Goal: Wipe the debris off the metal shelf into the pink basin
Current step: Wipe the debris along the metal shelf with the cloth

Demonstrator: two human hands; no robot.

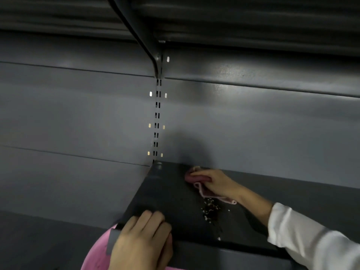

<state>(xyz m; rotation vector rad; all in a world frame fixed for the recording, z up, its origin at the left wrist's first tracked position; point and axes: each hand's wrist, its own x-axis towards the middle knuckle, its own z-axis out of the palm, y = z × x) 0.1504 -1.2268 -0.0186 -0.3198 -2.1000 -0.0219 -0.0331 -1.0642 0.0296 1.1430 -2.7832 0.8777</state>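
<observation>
The right hand [214, 184] presses a bunched pink cloth [202, 184] against the dark metal shelf [165, 193] near its back edge, fingers closed over the fabric, with a white sleeve [311, 236] covering the forearm. Just in front of the cloth lies a small scatter of debris [210, 210] (dark and pale crumbs, too fine to identify). The left hand [142, 240] grips the shelf's front left corner, fingers curled over the edge. The pink basin [97, 254] sits below that corner, mostly hidden by the hand.
</observation>
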